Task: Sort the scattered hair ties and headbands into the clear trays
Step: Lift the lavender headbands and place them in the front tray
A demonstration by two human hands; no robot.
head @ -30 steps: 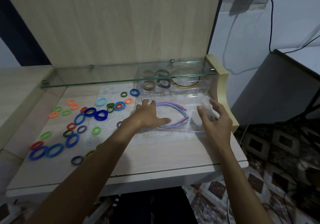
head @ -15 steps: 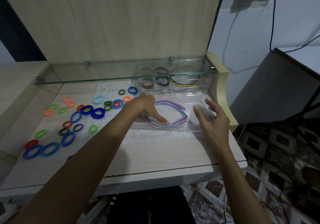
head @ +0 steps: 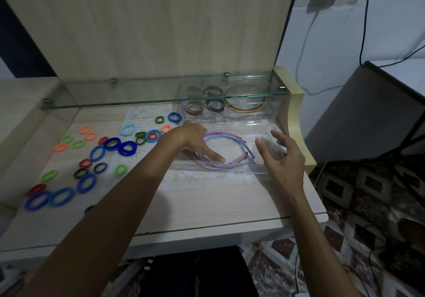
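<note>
The left hand [head: 197, 143] is held over the near clear tray [head: 257, 169], fingers extended and loosely apart, with the fingertips resting on or just above the headbands [head: 226, 149]; actual contact cannot be confirmed. Nothing is gripped. The right hand [head: 284, 158] is held just right of the headbands, fingers spread and relaxed, over the tray's right end; whether the tray wall is touched cannot be told.

Judgement: the headbands are being pressed flat and nested inside the tray, while the right hand is placed to steady the light plastic tray against sliding.

The headbands are thin, stiff arcs, purple and pale blue, stacked one inside another and lying flat in the tray, under the left fingertips.

A second clear tray [head: 230, 112] is set beyond both hands, under a glass shelf [head: 138, 102]; dark and brown ties and a large gold hoop are seen in its compartments.

The hair ties [head: 96, 154] are scattered left of the left forearm, well apart from both hands: soft fuzzy rings in blue, green, orange and red, some striped black. All are unsorted as yet.

Both trays are rigid and transparent, with edges hard to make out. The tabletop [head: 207, 207] is pale wood grain, with a lace mat [head: 184, 179] under the near tray.
</note>
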